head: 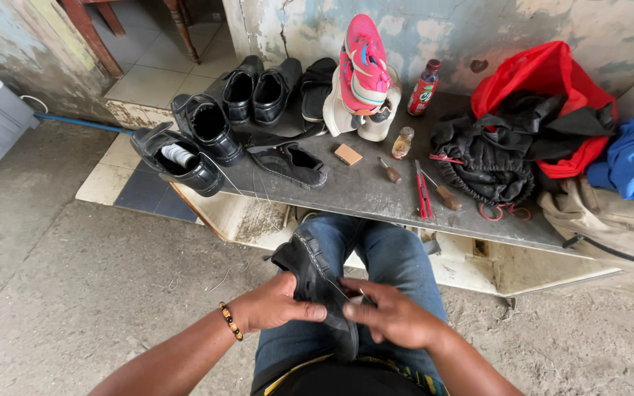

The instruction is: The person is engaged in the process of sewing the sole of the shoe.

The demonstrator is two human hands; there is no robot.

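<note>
Black shoe, sole outward, rests on the seated person's denim-clad knees, pinched between both hands. Left hand clamps its side; right hand closes narrowly on the sole's edge, seemingly around a thin tool, too small to identify. Risk: on rounded thighs the shoe may twist, sending the tool toward the left fingertips. Workbench with tools lies beyond.
</note>
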